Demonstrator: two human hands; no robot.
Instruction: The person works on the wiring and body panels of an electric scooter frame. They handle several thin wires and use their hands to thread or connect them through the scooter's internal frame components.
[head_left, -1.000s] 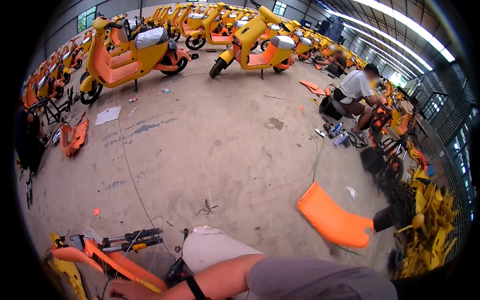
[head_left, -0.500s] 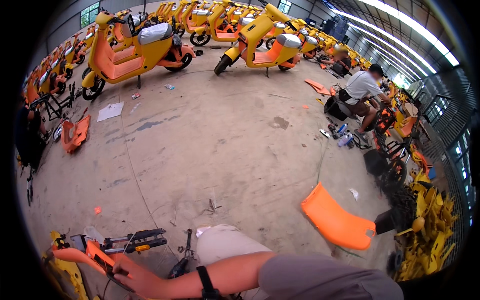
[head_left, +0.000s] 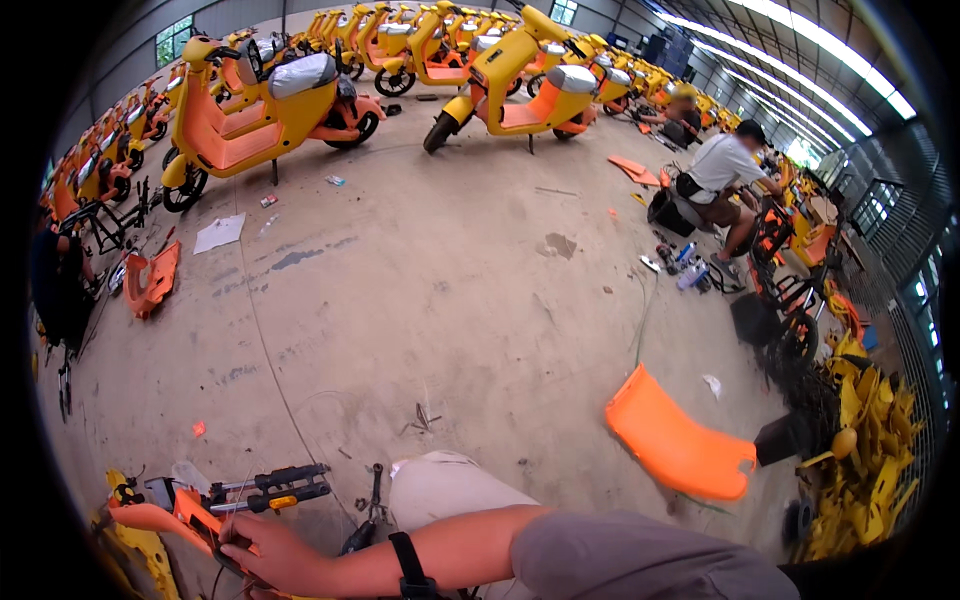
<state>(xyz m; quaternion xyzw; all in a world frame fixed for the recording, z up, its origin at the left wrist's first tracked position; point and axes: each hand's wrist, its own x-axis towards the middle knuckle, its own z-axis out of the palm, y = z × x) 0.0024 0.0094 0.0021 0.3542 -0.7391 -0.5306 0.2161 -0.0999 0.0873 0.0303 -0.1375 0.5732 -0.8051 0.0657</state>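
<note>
My right hand (head_left: 268, 552) reaches across from the lower right, a black strap round its wrist. Its fingers are bent and pressed together at the edge of an orange scooter body part (head_left: 150, 514); what they pinch there is too small to make out. Thin wires show around the fingers. Beside the part lie a black fork-like pair of tubes (head_left: 270, 490) with a yellow patch and a yellow panel (head_left: 150, 555). A ratchet-like tool (head_left: 376, 492) and a dark power tool (head_left: 357, 537) lie near my knee (head_left: 455, 478). My left hand is out of sight.
A curved orange panel (head_left: 680, 435) lies on the floor at right, beside heaped yellow parts (head_left: 860, 450). A seated person (head_left: 725, 170) works at a scooter frame farther off. Yellow scooters (head_left: 250, 115) stand in rows behind. An orange shell (head_left: 152, 280) lies at left.
My right hand has shifted slightly up and left, its fingers drawn closer together at the orange part. The view has tilted a little; the parts on the floor stay put.
</note>
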